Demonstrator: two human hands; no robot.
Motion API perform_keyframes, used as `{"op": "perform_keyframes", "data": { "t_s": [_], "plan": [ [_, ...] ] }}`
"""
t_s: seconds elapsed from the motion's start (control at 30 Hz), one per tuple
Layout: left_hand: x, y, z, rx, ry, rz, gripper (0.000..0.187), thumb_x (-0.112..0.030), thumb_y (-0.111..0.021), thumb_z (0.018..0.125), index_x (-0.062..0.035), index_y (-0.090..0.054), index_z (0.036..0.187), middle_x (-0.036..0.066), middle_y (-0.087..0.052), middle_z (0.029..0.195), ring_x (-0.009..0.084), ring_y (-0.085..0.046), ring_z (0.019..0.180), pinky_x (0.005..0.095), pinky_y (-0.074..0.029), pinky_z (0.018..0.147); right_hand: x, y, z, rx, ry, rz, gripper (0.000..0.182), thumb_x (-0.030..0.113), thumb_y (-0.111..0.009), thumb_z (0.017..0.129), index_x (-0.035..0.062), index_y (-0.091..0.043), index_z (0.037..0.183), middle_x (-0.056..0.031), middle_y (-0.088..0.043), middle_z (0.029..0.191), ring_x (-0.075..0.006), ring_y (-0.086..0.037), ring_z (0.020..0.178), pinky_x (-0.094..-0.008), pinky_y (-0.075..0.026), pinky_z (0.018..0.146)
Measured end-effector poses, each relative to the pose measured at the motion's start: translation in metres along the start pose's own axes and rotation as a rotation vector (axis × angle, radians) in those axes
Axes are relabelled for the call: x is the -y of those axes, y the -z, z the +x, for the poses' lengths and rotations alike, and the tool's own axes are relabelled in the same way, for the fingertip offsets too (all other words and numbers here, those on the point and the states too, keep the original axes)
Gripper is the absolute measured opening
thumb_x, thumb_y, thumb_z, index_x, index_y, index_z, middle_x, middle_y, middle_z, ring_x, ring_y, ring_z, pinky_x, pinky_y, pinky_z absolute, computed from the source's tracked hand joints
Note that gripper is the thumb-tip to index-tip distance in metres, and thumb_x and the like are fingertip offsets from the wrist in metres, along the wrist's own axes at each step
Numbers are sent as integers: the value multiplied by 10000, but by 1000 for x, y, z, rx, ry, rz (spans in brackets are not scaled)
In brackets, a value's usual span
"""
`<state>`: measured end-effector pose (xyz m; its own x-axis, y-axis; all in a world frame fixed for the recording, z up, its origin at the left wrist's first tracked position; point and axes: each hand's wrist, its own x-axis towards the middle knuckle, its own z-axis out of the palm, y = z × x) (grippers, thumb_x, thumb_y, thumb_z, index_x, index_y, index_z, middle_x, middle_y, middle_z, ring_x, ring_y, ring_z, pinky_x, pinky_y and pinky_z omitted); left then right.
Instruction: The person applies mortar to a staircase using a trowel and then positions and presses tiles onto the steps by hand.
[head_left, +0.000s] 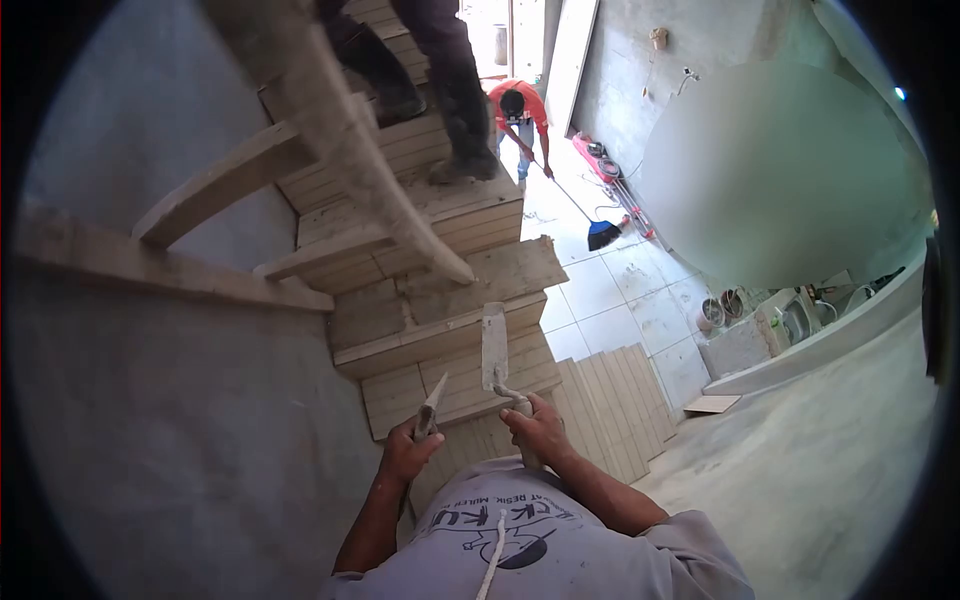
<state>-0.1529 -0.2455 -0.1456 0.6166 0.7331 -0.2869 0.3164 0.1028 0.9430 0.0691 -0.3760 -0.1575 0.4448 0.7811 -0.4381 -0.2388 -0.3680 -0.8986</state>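
Against the grey plastered wall (150,430) on the left, the left hand (408,452) is wrapped tight around the handle of a small pointed trowel (432,400), whose blade tips up and right over the tiled stair treads (450,375). Just right of it, the right hand (540,430) is clenched on the handle of a long narrow trowel (494,345), held nearly upright with the blade above the fist. Both tools look like stiff, thin steel, light enough for one hand, probably gritty with dried mortar, and are best taken by the handle, clear of the blade edges. That makes two trowels, one per hand. Higher on the stairs stand one person's two legs (440,80); farther right, one person in an orange shirt (520,110) works one broom (600,232) over the white floor tiles (620,300).
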Motion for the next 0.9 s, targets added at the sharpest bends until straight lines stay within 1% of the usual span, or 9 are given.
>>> {"op": "perform_keyframes", "data": {
  "t_s": [0.17,0.23,0.3,0.37,0.43,0.57,0.7,0.77,0.9],
  "plan": [
    [-43,-76,70,-42,30,66,198,-233,-717,810,-64,-614,820,-41,-531,648,59,-478,580,269,-406,533,13,92,35,-33,-35,-40,386,295,-714,827,-19,-598,1018,-82,-628,731,-146,-617,623,-307,-511,543],
    [-78,-121,107,-87,-7,46,195,-230,-717,814,-63,-616,822,-47,-521,645,55,-468,593,266,-403,541,32,151,56,-68,15,-87,314,247,-716,826,15,-563,972,-49,-574,709,-130,-574,587,-295,-496,520],
    [-98,-144,124,-154,-29,41,192,-227,-716,818,-61,-619,825,-53,-511,642,52,-458,607,264,-400,550,28,184,74,-28,-18,-75,298,224,-708,814,16,-547,955,-60,-568,698,-135,-572,585,-302,-501,504],
    [-113,-158,141,-171,-73,-61,178,-215,-705,830,-61,-617,824,-59,-489,631,48,-443,625,265,-402,561,45,207,87,-161,-83,27,284,199,-688,811,16,-534,963,-70,-562,688,-154,-572,546,-310,-508,475],
    [-117,-159,155,-186,-67,-31,173,-213,-702,835,-62,-618,826,-57,-498,633,47,-453,614,263,-404,553,59,230,103,-128,-96,46,282,190,-682,810,18,-529,973,-74,-559,681,-163,-570,525,-313,-510,462],
    [-137,-158,186,-231,-54,-70,155,-200,-684,843,-64,-615,813,-41,-530,619,50,-492,557,249,-407,515,70,248,141,-129,-125,146,277,177,-674,806,27,-523,983,-79,-557,669,-185,-564,471,-324,-505,433],
    [-150,-152,227,-295,-41,-251,152,-191,-668,842,-64,-605,789,-22,-547,598,64,-518,513,245,-410,485,87,235,178,-81,-132,217,245,149,-656,798,33,-517,964,-80,-557,665,-194,-568,476,-333,-500,438],
    [-161,-147,250,-392,-87,-323,150,-182,-654,841,-62,-593,776,-17,-538,576,74,-514,491,254,-412,476,97,227,195,-59,-135,225,234,136,-646,797,40,-504,956,-80,-553,665,-191,-565,480,-334,-500,447],
    [-165,-124,298,-412,-58,-332,155,-190,-656,836,-61,-591,781,-16,-539,584,76,-512,490,257,-412,474,127,208,230,-53,-79,270,218,134,-640,807,41,-488,932,-82,-552,671,-188,-563,489,-331,-493,452]
  ]
}}
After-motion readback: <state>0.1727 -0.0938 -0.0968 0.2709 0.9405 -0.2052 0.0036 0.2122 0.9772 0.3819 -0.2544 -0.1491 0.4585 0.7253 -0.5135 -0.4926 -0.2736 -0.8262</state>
